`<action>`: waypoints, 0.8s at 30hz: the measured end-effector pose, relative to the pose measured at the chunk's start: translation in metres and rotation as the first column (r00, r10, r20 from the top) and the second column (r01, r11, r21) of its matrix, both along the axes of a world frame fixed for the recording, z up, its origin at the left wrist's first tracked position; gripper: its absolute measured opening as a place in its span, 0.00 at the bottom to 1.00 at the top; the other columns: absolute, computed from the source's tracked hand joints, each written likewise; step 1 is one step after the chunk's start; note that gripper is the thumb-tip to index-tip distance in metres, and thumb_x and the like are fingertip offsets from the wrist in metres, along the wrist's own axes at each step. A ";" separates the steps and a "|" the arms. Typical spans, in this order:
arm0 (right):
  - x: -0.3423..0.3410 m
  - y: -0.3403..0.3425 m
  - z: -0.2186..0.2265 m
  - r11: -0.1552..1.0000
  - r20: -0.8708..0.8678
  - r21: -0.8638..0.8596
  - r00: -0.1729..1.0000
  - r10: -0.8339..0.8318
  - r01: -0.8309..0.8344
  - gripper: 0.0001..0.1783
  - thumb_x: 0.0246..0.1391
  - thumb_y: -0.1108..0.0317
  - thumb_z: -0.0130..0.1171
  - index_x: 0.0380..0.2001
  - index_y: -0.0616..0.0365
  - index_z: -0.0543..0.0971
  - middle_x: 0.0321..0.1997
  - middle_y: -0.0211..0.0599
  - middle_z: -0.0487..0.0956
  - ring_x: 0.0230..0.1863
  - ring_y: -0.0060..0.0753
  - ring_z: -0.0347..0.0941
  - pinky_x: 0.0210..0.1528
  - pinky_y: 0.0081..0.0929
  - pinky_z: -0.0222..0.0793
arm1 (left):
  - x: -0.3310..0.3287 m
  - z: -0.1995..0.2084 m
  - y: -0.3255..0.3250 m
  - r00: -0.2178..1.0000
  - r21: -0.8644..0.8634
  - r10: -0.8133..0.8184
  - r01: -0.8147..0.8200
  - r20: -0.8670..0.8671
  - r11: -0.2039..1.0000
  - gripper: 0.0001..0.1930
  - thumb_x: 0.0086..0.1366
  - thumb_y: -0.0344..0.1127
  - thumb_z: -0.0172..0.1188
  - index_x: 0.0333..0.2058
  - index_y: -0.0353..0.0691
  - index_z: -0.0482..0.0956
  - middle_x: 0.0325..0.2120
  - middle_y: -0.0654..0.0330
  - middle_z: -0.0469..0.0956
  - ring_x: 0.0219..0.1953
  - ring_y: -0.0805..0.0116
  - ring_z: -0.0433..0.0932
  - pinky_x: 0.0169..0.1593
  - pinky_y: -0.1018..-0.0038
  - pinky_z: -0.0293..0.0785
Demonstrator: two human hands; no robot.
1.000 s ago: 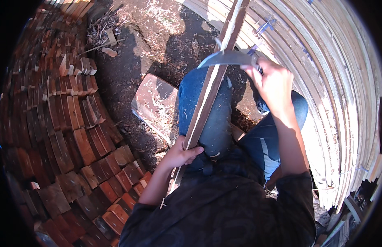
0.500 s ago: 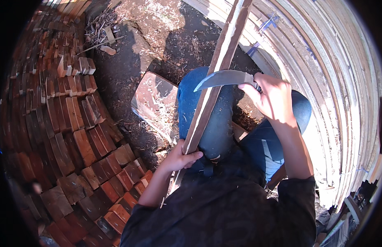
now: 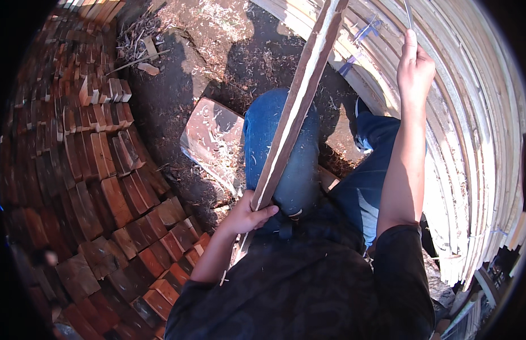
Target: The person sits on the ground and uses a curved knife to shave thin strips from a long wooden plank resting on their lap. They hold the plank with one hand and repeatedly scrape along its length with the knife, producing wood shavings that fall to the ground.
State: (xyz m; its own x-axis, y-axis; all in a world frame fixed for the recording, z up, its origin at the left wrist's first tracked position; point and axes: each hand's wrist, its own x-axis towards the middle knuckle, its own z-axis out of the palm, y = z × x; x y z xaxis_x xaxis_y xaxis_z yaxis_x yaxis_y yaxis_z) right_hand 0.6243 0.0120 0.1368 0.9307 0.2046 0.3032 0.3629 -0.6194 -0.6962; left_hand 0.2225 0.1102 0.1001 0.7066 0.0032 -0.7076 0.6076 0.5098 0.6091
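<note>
Head camera: a brown wooden strip (image 3: 298, 105) slants up and rightward over a denim-clad leg (image 3: 300, 181), the nearer left hand (image 3: 248, 215) clasping its lower part; the right hand (image 3: 416, 71) grips a knife (image 3: 409, 14) well apart, rightward.

The strip (image 3: 297, 110) is dark brown, with an uneven cream stripe along its length. The blade (image 3: 409, 16) is silvery grey. Blue jeans (image 3: 265, 136) fade to grey-blue on the thigh; the shirt (image 3: 297, 283) is black with faint markings, too dim to make out. The blocks (image 3: 115, 198) mix rust red, orange and dark brown. The planks (image 3: 472, 141) are whitish to greyish tan, the ties (image 3: 369, 28) violet-blue. Pale shavings (image 3: 264, 62) speckle the grey-brown ground (image 3: 161, 90).
</note>
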 end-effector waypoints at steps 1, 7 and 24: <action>0.004 -0.005 -0.001 0.997 0.074 -0.072 0.997 0.009 -0.004 0.31 0.59 0.41 0.53 0.21 0.61 0.80 0.13 0.49 0.73 0.18 0.50 0.72 0.25 0.37 0.68 | -0.002 -0.001 0.001 1.000 -0.014 0.009 -0.009 0.007 1.000 0.12 0.63 0.34 0.62 0.24 0.38 0.69 0.10 0.68 0.65 0.11 0.79 0.63 0.15 0.78 0.57; -0.080 -0.027 -0.008 0.905 -0.073 -0.159 0.919 0.388 -0.394 0.25 0.53 0.50 0.64 0.18 0.61 0.75 0.12 0.43 0.69 0.14 0.44 0.69 0.19 0.33 0.63 | -0.003 0.002 0.000 1.000 0.003 0.013 -0.014 0.028 1.000 0.15 0.63 0.35 0.63 0.21 0.39 0.68 0.10 0.69 0.64 0.10 0.80 0.62 0.15 0.79 0.56; -0.135 -0.020 -0.022 0.751 0.212 -0.434 0.754 0.622 -0.498 0.30 0.42 0.35 0.62 0.15 0.52 0.72 0.13 0.30 0.71 0.15 0.33 0.72 0.18 0.28 0.68 | 0.008 0.007 0.002 0.996 -0.074 0.087 -0.088 -0.021 0.993 0.13 0.64 0.34 0.61 0.25 0.40 0.67 0.11 0.69 0.61 0.11 0.80 0.59 0.15 0.78 0.53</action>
